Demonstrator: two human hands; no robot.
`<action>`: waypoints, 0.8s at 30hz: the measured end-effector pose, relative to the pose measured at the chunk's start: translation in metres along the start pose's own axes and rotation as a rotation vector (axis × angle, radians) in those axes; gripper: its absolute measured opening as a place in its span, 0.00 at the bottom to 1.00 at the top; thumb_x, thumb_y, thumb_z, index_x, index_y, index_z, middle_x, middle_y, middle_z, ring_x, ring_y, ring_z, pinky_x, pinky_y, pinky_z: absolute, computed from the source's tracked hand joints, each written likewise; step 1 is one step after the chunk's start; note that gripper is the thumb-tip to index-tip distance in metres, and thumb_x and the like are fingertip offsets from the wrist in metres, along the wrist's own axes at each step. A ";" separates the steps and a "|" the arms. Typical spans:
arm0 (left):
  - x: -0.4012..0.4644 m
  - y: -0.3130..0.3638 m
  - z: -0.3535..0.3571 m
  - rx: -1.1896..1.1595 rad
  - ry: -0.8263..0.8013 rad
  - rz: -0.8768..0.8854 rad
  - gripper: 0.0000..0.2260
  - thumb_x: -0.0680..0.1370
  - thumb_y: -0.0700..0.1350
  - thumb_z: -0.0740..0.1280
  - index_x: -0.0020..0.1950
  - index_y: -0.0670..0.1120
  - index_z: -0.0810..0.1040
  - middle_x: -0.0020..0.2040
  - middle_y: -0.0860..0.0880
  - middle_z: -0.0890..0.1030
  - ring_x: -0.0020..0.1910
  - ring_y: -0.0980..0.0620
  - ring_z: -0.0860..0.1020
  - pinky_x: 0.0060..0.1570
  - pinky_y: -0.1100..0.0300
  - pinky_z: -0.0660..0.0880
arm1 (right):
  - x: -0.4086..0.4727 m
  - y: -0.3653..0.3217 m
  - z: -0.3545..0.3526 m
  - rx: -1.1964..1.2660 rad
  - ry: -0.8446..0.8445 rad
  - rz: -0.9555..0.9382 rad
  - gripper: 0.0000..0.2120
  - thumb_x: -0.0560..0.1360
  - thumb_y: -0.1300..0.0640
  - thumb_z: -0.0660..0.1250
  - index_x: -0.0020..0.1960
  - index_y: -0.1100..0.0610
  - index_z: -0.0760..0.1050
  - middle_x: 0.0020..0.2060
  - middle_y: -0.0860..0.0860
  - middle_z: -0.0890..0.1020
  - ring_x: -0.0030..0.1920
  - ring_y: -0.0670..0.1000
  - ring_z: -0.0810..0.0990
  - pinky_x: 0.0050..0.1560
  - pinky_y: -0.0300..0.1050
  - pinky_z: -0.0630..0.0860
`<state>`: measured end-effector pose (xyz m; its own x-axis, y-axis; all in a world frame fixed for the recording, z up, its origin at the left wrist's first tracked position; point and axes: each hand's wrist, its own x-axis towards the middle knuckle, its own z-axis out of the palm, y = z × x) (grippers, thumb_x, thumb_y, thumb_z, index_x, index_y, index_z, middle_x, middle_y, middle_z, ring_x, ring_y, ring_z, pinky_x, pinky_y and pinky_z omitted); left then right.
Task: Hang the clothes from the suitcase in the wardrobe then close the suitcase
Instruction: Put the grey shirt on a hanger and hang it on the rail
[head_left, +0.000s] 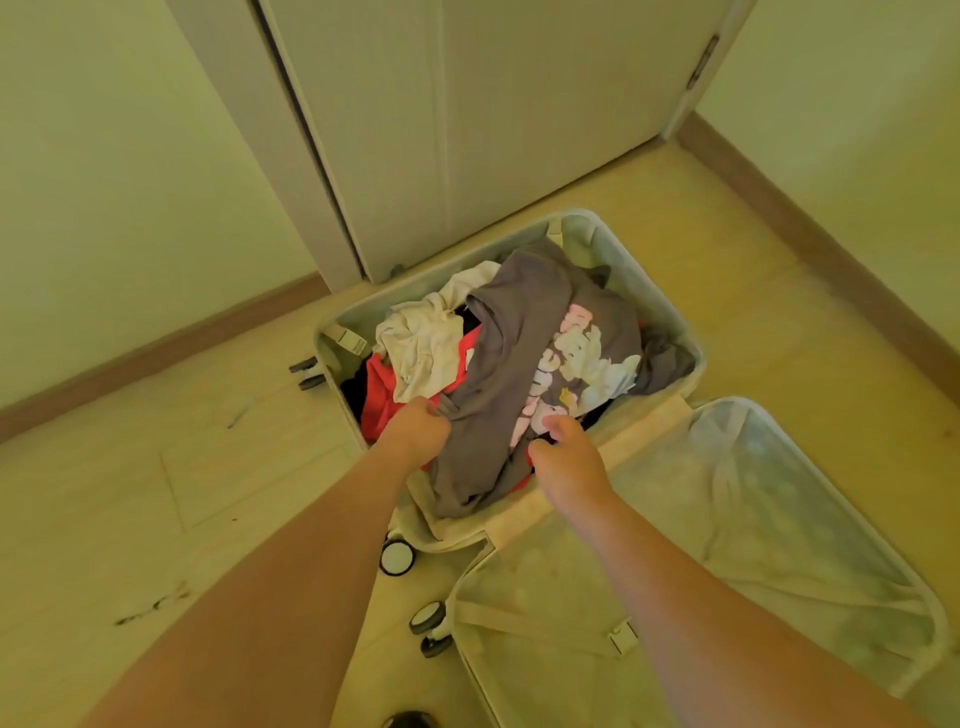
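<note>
We are gripping the soft grey printed sweatshirt (519, 364) with both hands, left hand (415, 428) and right hand (569, 460) fingers curled into its crumpled fabric. It is lying atop rumpled white and red clothes in the open hard-shell suitcase (649, 291).

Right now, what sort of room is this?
Probably a bedroom corner at home: an open suitcase of clothes lies on a wooden floor before a pale door.

Under me is pale wood floor (156, 467). My open suitcase (670, 332) lies flat on it, by the door (467, 130).
</note>
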<state>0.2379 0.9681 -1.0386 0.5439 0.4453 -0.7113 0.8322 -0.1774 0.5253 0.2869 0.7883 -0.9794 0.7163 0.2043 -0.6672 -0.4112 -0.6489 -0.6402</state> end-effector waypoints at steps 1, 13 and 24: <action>0.021 -0.007 0.014 -0.030 -0.001 -0.010 0.05 0.78 0.39 0.61 0.51 0.47 0.69 0.44 0.47 0.75 0.38 0.51 0.73 0.34 0.65 0.71 | 0.017 0.015 0.007 0.009 0.009 0.010 0.21 0.80 0.62 0.57 0.73 0.54 0.66 0.55 0.48 0.72 0.44 0.45 0.72 0.38 0.38 0.69; 0.086 -0.041 0.068 -0.148 0.303 0.087 0.07 0.79 0.42 0.60 0.55 0.43 0.73 0.47 0.45 0.77 0.46 0.44 0.75 0.41 0.56 0.70 | 0.085 0.101 0.031 -0.065 0.068 -0.073 0.24 0.79 0.61 0.59 0.75 0.54 0.63 0.70 0.51 0.69 0.64 0.53 0.73 0.57 0.48 0.73; -0.104 0.070 -0.033 -0.998 -0.242 0.088 0.11 0.78 0.47 0.65 0.52 0.42 0.82 0.47 0.41 0.83 0.46 0.43 0.82 0.52 0.47 0.79 | -0.032 0.036 -0.001 -0.236 0.204 -0.320 0.48 0.68 0.62 0.72 0.79 0.48 0.48 0.76 0.53 0.56 0.73 0.58 0.61 0.65 0.54 0.71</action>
<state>0.2362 0.9384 -0.9122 0.6973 0.2580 -0.6687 0.3802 0.6577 0.6503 0.2494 0.7576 -0.9812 0.8930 0.2884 -0.3455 -0.0279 -0.7307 -0.6821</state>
